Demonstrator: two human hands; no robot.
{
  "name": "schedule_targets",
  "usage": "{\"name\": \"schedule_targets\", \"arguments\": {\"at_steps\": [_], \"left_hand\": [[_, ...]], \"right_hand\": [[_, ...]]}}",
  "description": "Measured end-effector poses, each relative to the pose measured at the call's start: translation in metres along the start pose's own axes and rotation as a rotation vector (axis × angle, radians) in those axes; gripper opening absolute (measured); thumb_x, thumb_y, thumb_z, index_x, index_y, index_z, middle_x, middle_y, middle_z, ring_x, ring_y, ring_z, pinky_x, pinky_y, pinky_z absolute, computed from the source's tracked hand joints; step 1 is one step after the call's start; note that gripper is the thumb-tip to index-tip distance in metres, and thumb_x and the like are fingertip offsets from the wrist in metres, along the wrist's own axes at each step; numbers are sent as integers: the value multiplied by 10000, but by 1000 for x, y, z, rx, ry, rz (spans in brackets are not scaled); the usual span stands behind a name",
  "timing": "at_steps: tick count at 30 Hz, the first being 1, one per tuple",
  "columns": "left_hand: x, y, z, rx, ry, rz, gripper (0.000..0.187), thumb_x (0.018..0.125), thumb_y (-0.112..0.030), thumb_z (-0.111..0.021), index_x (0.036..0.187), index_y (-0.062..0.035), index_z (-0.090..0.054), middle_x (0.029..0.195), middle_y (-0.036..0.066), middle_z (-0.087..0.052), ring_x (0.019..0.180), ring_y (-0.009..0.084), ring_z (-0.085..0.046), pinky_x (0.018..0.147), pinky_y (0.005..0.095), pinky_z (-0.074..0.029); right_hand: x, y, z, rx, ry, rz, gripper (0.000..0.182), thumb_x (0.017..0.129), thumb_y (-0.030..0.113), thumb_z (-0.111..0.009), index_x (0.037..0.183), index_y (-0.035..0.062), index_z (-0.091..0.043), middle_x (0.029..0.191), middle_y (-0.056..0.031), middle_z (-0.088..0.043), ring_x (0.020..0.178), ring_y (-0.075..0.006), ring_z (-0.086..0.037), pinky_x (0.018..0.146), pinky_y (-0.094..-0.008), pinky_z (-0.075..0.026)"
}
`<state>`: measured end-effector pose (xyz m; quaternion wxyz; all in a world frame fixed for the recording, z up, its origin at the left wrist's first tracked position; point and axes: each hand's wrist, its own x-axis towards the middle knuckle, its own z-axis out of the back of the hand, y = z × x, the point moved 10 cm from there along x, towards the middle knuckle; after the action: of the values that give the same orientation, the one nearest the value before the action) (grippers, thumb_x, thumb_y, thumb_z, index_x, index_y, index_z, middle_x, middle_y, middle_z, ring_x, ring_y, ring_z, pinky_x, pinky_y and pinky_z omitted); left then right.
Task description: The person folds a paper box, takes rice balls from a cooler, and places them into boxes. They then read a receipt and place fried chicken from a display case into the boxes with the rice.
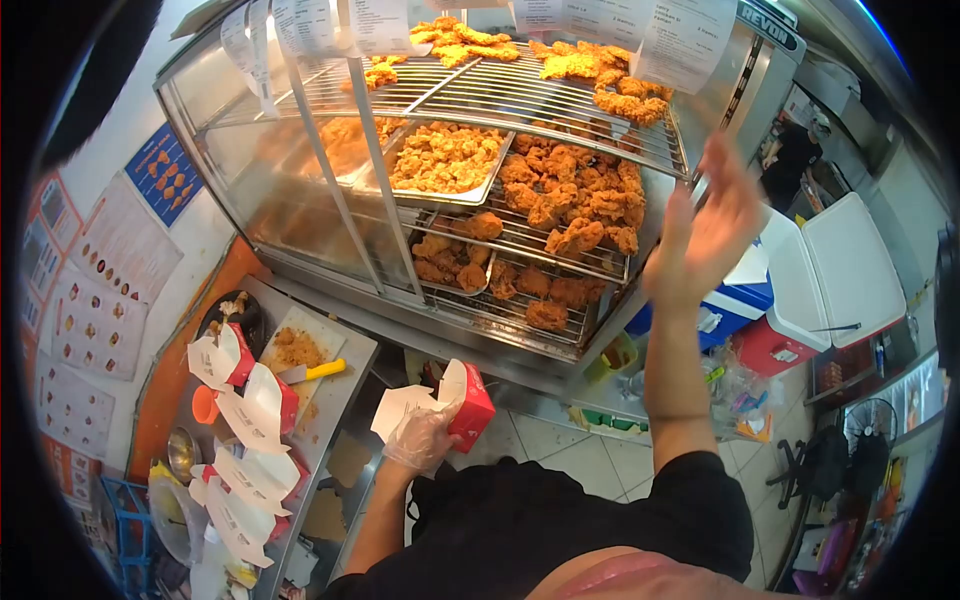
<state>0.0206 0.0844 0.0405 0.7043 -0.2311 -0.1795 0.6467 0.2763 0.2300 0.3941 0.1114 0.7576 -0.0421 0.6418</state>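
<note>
Fried chicken (pixel 570 200) lies on racks (pixel 520 100) above the counter's boxes (pixel 250 400).

This is a fried-chicken takeaway shop, seen from behind the serving side. A glass warming cabinet (pixel 420 190) holds wire racks and trays piled with fried chicken pieces (pixel 575 195), with order slips (pixel 680 40) hanging along its top. Open red-and-white cartons (pixel 250 400) line the bench (pixel 335 400), and what look like picture menus (pixel 95 310) cover the wall, though they are blurred.
</note>
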Motion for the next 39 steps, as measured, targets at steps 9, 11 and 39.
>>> {"name": "schedule_targets", "arguments": {"at_steps": [9,11,39], "left_hand": [[-25,53,23,127,-1,60,479,879,-244,-686,1339,-137,-608,1004,164,-728,924,337,-705,851,475,-552],[-34,67,49,234,-162,20,483,858,-232,-688,1330,-163,-614,927,149,-719,878,325,-709,799,479,-562],[26,215,153,-607,30,190,481,967,-419,-659,1259,-37,-694,1238,165,-702,1232,236,-627,1042,356,-477]], "right_hand": [[9,12,27,-426,-367,141,181,886,9,-731,1038,-15,-635,911,-96,-651,771,-176,-628,701,-289,-544],[-57,33,7,-201,-360,42,113,925,-20,-625,1014,-32,-693,922,-95,-654,833,-201,-618,796,-328,-539],[-294,129,-205,680,577,-1293,656,894,-115,-642,1508,-41,-421,1463,-122,-429,1296,-237,-552,967,-317,-572]]}}
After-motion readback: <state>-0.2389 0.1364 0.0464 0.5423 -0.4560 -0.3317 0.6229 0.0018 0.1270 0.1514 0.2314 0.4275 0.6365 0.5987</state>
